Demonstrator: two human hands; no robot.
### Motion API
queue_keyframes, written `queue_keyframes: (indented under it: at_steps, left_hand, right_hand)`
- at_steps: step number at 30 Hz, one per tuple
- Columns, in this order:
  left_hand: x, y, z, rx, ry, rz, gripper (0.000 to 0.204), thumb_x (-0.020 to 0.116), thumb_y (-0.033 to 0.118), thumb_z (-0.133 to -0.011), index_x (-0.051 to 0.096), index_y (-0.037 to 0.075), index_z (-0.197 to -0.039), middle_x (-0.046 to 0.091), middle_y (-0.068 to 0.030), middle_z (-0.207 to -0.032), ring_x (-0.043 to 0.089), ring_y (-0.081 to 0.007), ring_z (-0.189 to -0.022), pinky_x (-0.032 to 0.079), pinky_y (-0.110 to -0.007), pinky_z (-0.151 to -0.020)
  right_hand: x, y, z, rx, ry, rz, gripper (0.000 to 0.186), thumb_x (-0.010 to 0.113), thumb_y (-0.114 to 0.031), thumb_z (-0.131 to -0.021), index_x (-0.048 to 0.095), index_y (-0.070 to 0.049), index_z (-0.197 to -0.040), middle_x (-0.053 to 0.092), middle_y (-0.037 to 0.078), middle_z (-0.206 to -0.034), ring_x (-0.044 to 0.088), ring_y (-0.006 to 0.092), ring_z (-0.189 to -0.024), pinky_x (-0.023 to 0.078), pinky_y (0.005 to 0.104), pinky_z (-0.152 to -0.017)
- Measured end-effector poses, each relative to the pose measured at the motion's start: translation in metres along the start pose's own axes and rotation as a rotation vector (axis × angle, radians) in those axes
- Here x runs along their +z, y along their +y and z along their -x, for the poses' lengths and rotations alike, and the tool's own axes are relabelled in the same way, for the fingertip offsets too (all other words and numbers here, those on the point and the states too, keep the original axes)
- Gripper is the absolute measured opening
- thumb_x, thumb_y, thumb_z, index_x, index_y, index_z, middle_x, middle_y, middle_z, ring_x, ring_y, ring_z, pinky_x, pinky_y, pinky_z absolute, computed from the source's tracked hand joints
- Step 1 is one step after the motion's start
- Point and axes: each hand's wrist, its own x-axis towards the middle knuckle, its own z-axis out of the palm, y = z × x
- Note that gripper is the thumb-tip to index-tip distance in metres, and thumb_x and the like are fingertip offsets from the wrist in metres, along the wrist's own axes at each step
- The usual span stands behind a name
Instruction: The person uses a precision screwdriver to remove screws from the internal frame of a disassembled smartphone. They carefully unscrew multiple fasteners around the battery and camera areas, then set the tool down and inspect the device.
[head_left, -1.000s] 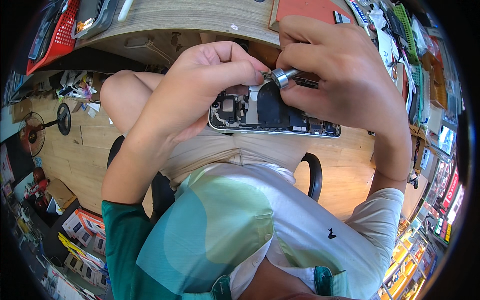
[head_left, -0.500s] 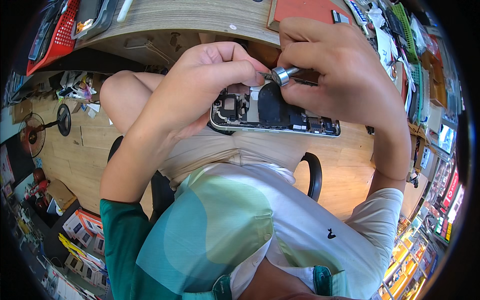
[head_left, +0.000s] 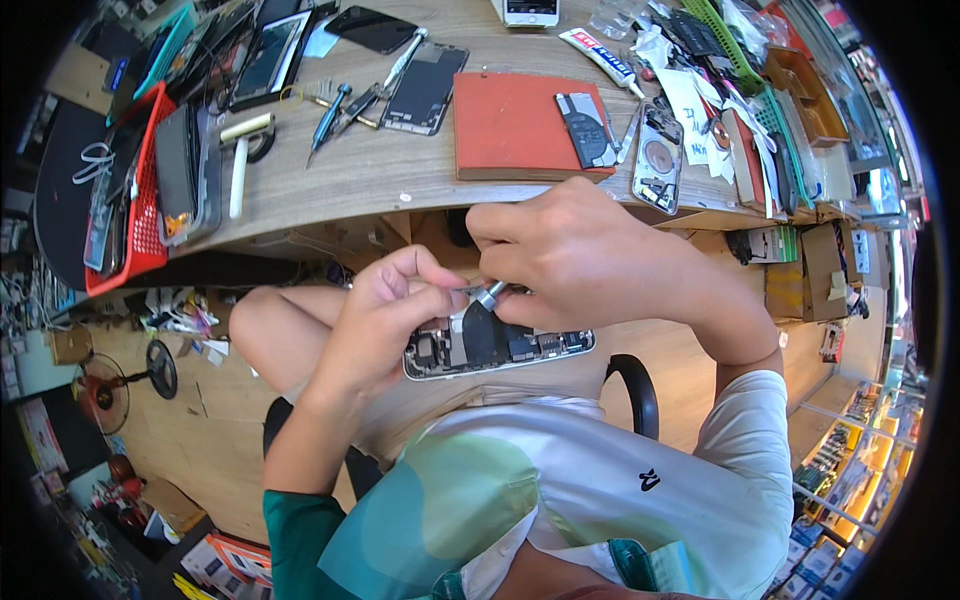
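An opened smartphone (head_left: 465, 350), its black battery and inner parts bare, is held above my lap in front of the desk. My left hand (head_left: 380, 315) is closed on the phone's left end, thumb and forefinger pinched at its far edge. From the right my right hand (head_left: 570, 260) reaches over the phone, fingers curled round a tool with a silver cylindrical end (head_left: 489, 296). That end sits close to my left fingertips, over the far edge. The rest of the tool is hidden inside my right hand, so its exact kind does not show.
On the desk (head_left: 380, 170) lies a red book (head_left: 510, 130) carrying a phone part (head_left: 585, 130). Nearby are a phone back housing (head_left: 658, 155), a tube (head_left: 603, 62), a phone screen panel (head_left: 425, 90) and a blue screwdriver (head_left: 328, 122). A red basket (head_left: 150, 215) stands at the left.
The view has shifted, so more of the desk shows and the phone appears lower and smaller. Both hands keep their hold, with the silver tool end still beside my left fingertips.
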Motion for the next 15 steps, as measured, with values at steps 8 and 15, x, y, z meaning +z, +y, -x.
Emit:
queue_keyframes:
  at_steps: [8,15]
  left_hand:
    - [0.001,-0.004,-0.006,0.043,-0.003,-0.033,0.011,0.067,-0.007,-0.093,0.062,0.002,-0.099,0.074,-0.0092,-0.088,0.068,-0.0084,-0.074,0.052,-0.023,-0.067]
    - [0.003,0.001,-0.021,0.116,0.035,-0.054,0.012,0.067,-0.007,-0.093,0.062,0.0,-0.101,0.075,-0.0109,-0.086,0.07,-0.0092,-0.072,0.053,-0.024,-0.064]
  right_hand:
    - [0.002,0.017,0.025,0.183,0.332,-0.273,0.018,0.071,-0.018,-0.096,0.069,0.0,-0.098,0.059,0.007,-0.096,0.067,0.0234,-0.071,0.053,0.0395,-0.06]
    - [-0.007,0.048,0.05,0.314,0.829,-0.712,0.055,0.033,-0.035,-0.118,0.066,0.009,-0.122,0.059,0.011,-0.12,0.055,0.0158,-0.096,0.045,0.0305,-0.09]
